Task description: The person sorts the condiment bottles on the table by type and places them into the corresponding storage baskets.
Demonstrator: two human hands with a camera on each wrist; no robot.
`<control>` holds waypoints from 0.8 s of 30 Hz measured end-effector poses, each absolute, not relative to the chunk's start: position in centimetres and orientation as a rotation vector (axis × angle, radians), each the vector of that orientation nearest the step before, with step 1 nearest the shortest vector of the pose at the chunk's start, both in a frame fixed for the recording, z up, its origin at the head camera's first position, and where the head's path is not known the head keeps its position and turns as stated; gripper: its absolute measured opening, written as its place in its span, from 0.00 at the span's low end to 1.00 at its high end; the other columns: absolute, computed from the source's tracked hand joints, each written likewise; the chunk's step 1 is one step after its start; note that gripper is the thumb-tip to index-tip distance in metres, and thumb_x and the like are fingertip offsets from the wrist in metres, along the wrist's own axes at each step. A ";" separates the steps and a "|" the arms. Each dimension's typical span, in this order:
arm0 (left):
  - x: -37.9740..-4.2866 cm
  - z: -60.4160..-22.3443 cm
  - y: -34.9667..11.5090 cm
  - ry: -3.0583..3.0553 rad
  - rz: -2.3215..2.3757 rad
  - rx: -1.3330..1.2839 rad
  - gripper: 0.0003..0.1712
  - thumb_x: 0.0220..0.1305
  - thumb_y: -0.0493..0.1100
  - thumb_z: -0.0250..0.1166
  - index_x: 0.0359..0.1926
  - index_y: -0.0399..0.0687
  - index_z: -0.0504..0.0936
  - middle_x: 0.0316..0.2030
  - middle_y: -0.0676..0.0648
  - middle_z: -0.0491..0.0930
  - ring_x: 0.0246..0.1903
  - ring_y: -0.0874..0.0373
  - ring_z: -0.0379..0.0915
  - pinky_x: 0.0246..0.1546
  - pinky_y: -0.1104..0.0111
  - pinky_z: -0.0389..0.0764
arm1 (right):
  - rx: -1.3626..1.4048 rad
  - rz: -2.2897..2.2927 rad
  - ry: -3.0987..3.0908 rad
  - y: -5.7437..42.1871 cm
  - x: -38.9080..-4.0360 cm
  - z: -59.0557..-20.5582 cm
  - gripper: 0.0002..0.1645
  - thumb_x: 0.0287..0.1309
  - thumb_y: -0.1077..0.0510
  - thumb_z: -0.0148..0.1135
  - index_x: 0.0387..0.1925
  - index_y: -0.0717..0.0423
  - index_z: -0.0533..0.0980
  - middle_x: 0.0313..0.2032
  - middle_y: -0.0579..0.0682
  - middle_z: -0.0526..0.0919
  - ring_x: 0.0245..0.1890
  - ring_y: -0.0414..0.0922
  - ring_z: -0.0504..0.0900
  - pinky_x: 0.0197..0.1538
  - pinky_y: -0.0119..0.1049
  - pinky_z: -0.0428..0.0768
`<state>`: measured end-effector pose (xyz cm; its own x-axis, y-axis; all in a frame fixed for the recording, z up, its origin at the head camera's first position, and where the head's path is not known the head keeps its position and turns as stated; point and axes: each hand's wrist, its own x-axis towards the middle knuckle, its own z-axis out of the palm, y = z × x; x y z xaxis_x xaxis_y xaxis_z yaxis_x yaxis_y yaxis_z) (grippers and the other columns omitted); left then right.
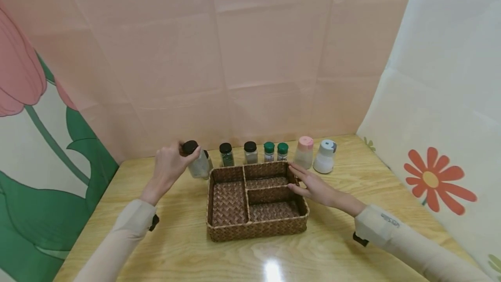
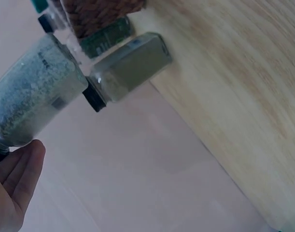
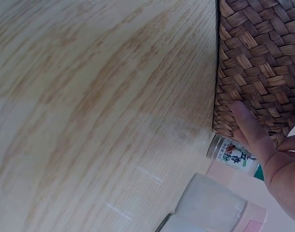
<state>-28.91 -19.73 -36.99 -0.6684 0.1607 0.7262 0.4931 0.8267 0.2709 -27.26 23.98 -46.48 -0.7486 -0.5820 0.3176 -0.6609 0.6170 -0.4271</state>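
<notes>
The brown woven basket [image 1: 256, 229] sits flat, open side up, divided into one long left compartment and two shorter right ones. Just outside the basket's back left corner, the clear, black-capped jar [image 1: 198, 167] of pale granules tilts slightly, cap uppermost.

On the small green-capped jar [image 3: 231, 152] we read tilted Chinese characters [image 3: 236, 155] — apparently 五香粉. The print [image 1: 390, 219] on the right sleeve [image 1: 415, 240] and the marks [image 2: 58, 102] on the held jar [image 2: 36, 89] — those we cannot make out.
</notes>
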 end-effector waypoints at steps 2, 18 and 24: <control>-28.9 -37.0 -19.5 -2.291 -0.603 -0.482 0.25 0.58 0.55 0.73 0.33 0.35 0.78 0.17 0.44 0.77 0.09 0.61 0.62 0.11 0.67 0.65 | 1.045 0.793 -2.685 24.0 -27.3 -46.5 0.39 0.69 0.53 0.60 0.68 0.77 0.59 0.70 0.71 0.57 0.63 0.66 0.69 0.56 0.54 0.75; -29.2 -36.8 -17.5 -2.319 -0.656 -0.528 0.26 0.60 0.57 0.70 0.33 0.34 0.80 0.14 0.48 0.73 0.09 0.61 0.59 0.11 0.68 0.62 | 1.037 0.816 -2.699 24.0 -27.1 -46.3 0.39 0.69 0.53 0.60 0.68 0.77 0.59 0.70 0.70 0.57 0.64 0.66 0.66 0.57 0.55 0.74; -29.3 -37.0 -17.0 -2.298 -0.646 -0.567 0.25 0.60 0.56 0.70 0.33 0.35 0.79 0.16 0.47 0.74 0.10 0.61 0.62 0.11 0.68 0.64 | 1.039 0.812 -2.701 23.9 -27.2 -46.3 0.39 0.69 0.53 0.60 0.68 0.77 0.59 0.70 0.70 0.57 0.64 0.66 0.67 0.56 0.55 0.74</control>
